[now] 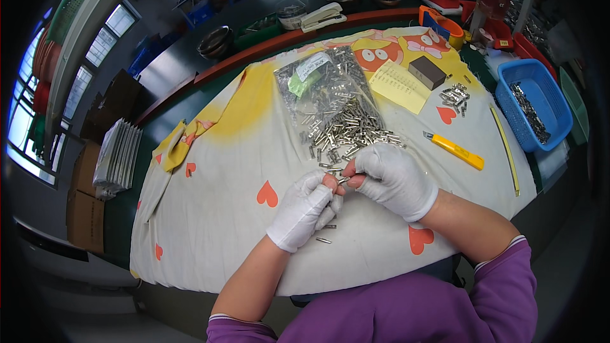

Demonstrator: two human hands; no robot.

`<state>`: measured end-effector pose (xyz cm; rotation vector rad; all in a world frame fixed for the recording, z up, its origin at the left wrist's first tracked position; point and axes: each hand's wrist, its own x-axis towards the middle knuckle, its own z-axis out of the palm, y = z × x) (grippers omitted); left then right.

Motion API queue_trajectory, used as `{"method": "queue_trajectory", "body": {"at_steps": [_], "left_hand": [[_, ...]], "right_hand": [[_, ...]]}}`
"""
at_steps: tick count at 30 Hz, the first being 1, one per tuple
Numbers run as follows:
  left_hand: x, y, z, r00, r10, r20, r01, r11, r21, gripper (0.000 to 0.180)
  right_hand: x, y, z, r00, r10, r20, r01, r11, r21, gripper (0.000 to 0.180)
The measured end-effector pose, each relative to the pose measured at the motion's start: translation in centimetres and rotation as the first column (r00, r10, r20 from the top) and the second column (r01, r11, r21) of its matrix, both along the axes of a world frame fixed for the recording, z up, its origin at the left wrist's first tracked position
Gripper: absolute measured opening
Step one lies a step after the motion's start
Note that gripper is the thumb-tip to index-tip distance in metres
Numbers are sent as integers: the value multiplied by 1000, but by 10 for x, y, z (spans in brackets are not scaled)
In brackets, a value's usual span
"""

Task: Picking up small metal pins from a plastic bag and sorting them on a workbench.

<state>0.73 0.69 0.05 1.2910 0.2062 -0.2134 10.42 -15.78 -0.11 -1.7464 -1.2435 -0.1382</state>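
Observation:
My left hand (300, 211), in a white glove with bare fingertips, pinches a small silvery metal part (344, 180) between thumb and finger. From the other side, the thumb and forefinger of my right hand (400, 181), gloved the same way, close on the part's other end. Just beyond my hands lies a heap of similar metal parts (349, 130), spilling from a clear plastic bag (289, 98) with a white label and a green slip. A loose metal part (324, 240) rests on the cloth near my left wrist, with another close by, partly beside my fingers.
A heart-patterned cloth (216, 228) covers the table. Right of the heap lie a yellow utility knife (454, 150), a yellow note sheet (399, 86), a dark block (427, 73) and a small pile of parts (455, 95). A blue basket (534, 98) holds more parts. A stapler (323, 18) stands behind.

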Motion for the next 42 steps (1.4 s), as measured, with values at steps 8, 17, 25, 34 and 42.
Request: {"method": "queue_trajectory", "body": {"at_steps": [8, 17, 25, 34, 42], "left_hand": [[-1, -2, 4, 1000, -13, -19, 14, 1000, 24, 30], [-1, -1, 0, 999, -44, -9, 44, 998, -39, 29], [4, 24, -8, 983, 178, 54, -131, 868, -478, 15], [6, 22, -12, 983, 180, -19, -168, 866, -472, 18], [4, 11, -2, 980, 201, 3, -197, 962, -188, 16]], "right_hand": [[0, 0, -3, 1000, 0, -4, 0, 1000, 5, 11], [-1, 3, 5, 998, 44, 55, -43, 999, -3, 11], [-10, 10, 10, 997, 64, 33, -58, 986, -156, 11], [-27, 19, 0, 986, 88, 141, -18, 899, -438, 6], [-14, 10, -10, 996, -85, -10, 81, 980, -184, 10]]}}
